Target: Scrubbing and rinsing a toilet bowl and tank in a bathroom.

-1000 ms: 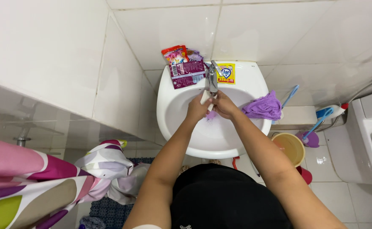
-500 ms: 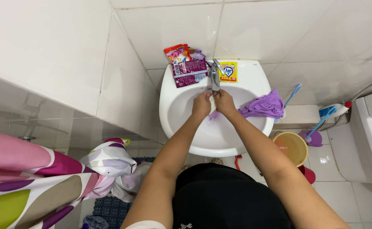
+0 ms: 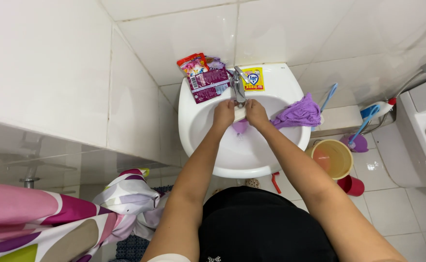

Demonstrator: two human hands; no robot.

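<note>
- Right, both hands meet over the sink [image 3: 198,140], just under the tap [image 3: 238,87].
- The left hand [image 3: 224,114] is curled shut around one end of a pale bar of soap [image 3: 239,114]; the right hand [image 3: 256,112] grips the other end, so the soap sits squeezed between them.
- Directly below the hands a small purple thing [image 3: 240,127] shows in the bowl; too small to tell what it is.
- Just right of the right hand a purple cloth [image 3: 300,112] drapes over the sink's rim.
- Beyond the left hand, on the rim's back edge, lie a red sachet [image 3: 192,64] and a maroon sachet [image 3: 209,85]; a yellow sachet [image 3: 253,79] lies beyond the right hand.
- Well off to the right, down on the floor, stand a yellow bucket [image 3: 336,156] and a red cup [image 3: 351,185].
- Near the left elbow hangs a patterned cloth [image 3: 125,199].
</note>
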